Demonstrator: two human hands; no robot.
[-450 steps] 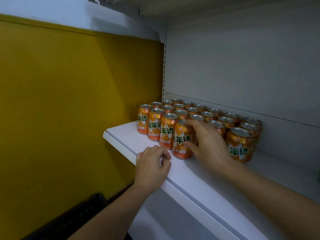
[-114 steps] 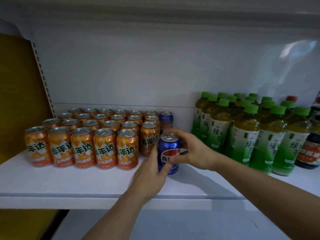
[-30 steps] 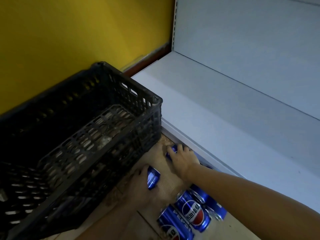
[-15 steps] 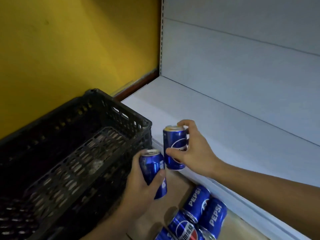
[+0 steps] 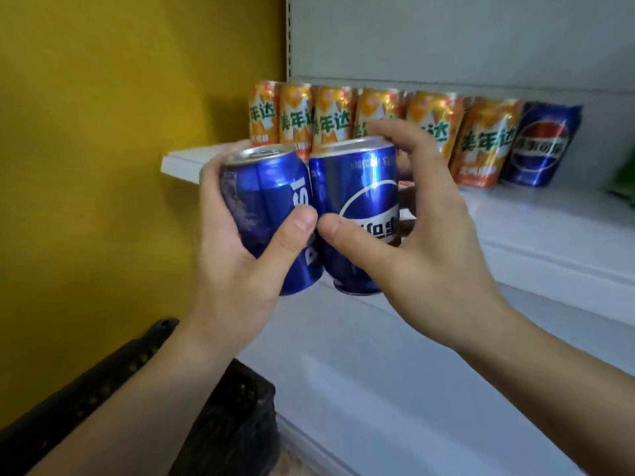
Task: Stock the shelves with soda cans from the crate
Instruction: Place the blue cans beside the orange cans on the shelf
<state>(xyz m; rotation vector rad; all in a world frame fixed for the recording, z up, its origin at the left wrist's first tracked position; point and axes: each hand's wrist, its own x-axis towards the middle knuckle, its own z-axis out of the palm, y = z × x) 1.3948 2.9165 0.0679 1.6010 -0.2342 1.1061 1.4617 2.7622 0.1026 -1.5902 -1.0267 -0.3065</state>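
Pepsi can, blue with a silver top, is held in the left hand, whose grip wraps its side with the thumb across the front. The letters "SI" run up its label. It leans slightly and touches a second Pepsi can on its right, clasped in the grip of the right hand. This can shows the round globe logo crossed by Chinese characters. Both cans are raised near the front edge of a white shelf. Farther back on it stands a row of orange cans with green lettering reading 美年达. A third Pepsi can stands at the row's right end, its writing blurred. A yellow wall fills the left. Below are a lower shelf and, near left, the black crate.
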